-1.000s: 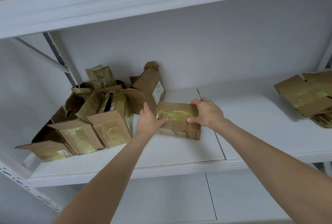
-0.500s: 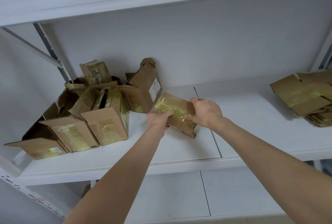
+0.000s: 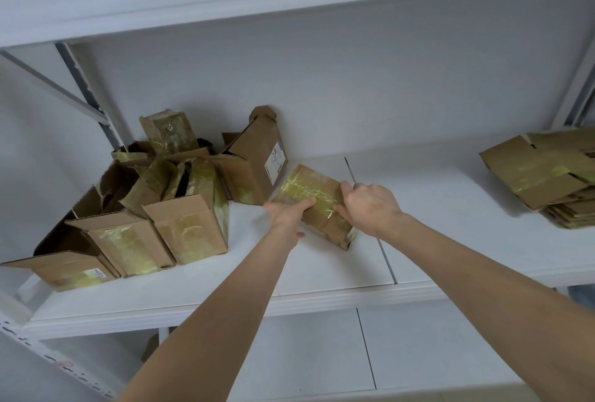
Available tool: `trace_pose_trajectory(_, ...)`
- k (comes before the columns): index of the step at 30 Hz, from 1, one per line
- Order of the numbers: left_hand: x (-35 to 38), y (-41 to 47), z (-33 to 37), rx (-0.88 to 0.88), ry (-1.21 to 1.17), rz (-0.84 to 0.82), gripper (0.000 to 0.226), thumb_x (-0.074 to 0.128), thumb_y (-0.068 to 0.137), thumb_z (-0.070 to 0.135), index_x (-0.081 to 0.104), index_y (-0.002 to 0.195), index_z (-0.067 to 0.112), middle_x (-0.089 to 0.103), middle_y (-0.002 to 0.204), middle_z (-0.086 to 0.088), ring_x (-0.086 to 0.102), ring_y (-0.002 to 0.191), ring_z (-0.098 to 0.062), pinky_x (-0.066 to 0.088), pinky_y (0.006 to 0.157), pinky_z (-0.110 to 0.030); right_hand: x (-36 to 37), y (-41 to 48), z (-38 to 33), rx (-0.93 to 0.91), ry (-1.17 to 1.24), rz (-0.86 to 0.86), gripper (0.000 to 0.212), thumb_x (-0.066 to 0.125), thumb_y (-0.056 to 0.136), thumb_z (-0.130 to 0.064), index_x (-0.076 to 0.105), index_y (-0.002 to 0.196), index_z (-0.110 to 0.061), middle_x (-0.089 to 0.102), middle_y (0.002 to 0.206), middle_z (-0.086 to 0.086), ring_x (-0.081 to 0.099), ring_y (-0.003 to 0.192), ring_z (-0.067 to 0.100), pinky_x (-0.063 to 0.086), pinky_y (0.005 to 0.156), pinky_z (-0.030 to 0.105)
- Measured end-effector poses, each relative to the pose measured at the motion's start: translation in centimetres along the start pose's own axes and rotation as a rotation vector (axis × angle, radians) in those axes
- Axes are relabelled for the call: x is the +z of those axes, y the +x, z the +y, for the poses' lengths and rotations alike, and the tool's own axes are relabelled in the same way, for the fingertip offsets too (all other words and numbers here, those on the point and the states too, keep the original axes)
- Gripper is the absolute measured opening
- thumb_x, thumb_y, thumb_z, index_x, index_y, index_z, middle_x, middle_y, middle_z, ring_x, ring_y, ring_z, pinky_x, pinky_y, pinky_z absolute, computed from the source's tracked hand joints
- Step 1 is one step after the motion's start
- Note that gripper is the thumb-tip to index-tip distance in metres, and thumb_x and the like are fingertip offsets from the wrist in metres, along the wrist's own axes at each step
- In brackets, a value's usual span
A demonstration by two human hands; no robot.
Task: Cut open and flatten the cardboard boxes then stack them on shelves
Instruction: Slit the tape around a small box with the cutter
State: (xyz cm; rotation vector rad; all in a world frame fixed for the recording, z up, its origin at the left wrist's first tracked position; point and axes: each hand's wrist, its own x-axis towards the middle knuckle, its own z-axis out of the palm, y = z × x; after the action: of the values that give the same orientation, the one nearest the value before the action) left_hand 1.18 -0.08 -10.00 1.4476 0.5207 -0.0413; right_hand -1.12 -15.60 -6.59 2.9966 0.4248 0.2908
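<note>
On the shelf (image 3: 322, 276), both hands grip a tilted, yellow-taped box (image 3: 314, 200).

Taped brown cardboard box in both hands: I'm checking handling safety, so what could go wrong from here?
The taped brown cardboard box is tilted between the left grip and right grip; it could slip and fall off the white shelf. It sits near the pile of opened brown cardboard boxes; a nudge might topple them.
</note>
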Motion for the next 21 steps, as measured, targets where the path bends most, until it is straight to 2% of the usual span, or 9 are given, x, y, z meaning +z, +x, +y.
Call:
trace_pose_trajectory(2,0.2,-0.2,0.1,-0.011,-0.095,-0.042,0.079,0.082,0.075,0.007,0.028,0.132,0.018,0.053,0.13,-0.014,0.059,0.114,-0.033,0.056,0.052,-0.038,0.3,-0.2,0.0,0.03,0.051,-0.001,0.047,0.037,0.102,-0.048,0.042,0.125,-0.008,0.06,0.116,0.013,0.061,0.103,0.034,0.038,0.071,0.034)
trace_pose_trajectory(5,0.7,-0.2,0.0,0.025,-0.093,-0.024,0.082,0.079,0.076,0.0,0.027,0.137,0.018,0.055,0.128,-0.016,0.062,0.109,-0.034,0.054,0.048,-0.035,0.5,-0.4,0.3,0.088,0.118,-0.016,0.057,0.046,0.095,-0.058,0.042,0.127,-0.011,0.058,0.117,0.013,0.06,0.104,0.033,0.044,0.081,0.037)
trace_pose_trajectory(8,1.2,-0.6,0.1,0.056,-0.054,0.002,0.082,0.078,0.076,0.0,0.027,0.138,0.017,0.053,0.125,-0.014,0.061,0.103,-0.031,0.058,0.062,-0.041,0.3,-0.6,0.1,0.147,0.158,-0.046,0.069,0.056,0.085,-0.066,0.042,0.127,-0.012,0.059,0.116,0.011,0.058,0.105,0.032,0.043,0.081,0.035)
trace_pose_trajectory(10,1.5,-0.8,0.1,0.068,-0.015,0.017,0.08,0.076,0.077,0.0,0.028,0.139,0.016,0.053,0.118,-0.012,0.058,0.094,-0.028,0.059,0.075,-0.044,0.0,-0.5,0.1,0.175,0.153,-0.051,0.068,0.056,0.086,-0.065,0.042,0.126,-0.012,0.058,0.116,0.012,0.058,0.107,0.032,0.041,0.077,0.034)
trace_pose_trajectory(15,2.0,-1.0,0.2,0.114,0.011,0.04,0.078,0.075,0.078,-0.002,0.03,0.139,0.017,0.052,0.106,-0.008,0.058,0.087,-0.028,0.057,0.083,-0.048,-0.7,-0.3,-0.3,0.141,0.021,-0.064,0.044,0.045,0.099,-0.045,0.044,0.121,-0.007,0.064,0.114,0.011,0.062,0.105,0.031,0.038,0.068,0.032)
trace_pose_trajectory(17,2.2,-1.0,0.0,0.145,0.067,0.058,0.078,0.074,0.077,-0.001,0.03,0.139,0.018,0.054,0.108,-0.008,0.059,0.089,-0.029,0.057,0.084,-0.049,-0.9,-0.6,-0.1,0.143,-0.024,-0.063,0.029,0.047,0.099,-0.023,0.044,0.121,-0.005,0.065,0.114,0.012,0.062,0.105,0.032,0.037,0.068,0.032)
trace_pose_trajectory(19,2.4,-1.1,-0.2,0.187,0.132,0.073,0.08,0.076,0.076,0.003,0.03,0.139,0.021,0.055,0.108,-0.006,0.06,0.093,-0.029,0.055,0.087,-0.048,-1.0,-0.8,0.5,0.176,-0.052,-0.071,0.031,0.046,0.091,-0.001,0.046,0.122,-0.006,0.065,0.114,0.013,0.062,0.105,0.034,0.038,0.068,0.032)
trace_pose_trajectory(21,2.6,-1.2,-0.2,0.221,0.164,0.061,0.082,0.08,0.074,0.007,0.032,0.138,0.026,0.057,0.109,-0.003,0.063,0.099,-0.03,0.055,0.088,-0.047,-0.8,-0.9,1.1,0.215,-0.001,-0.062,0.029,0.043,0.093,-0.003,0.049,0.121,-0.008,0.065,0.113,0.012,0.061,0.103,0.033,0.038,0.069,0.032)
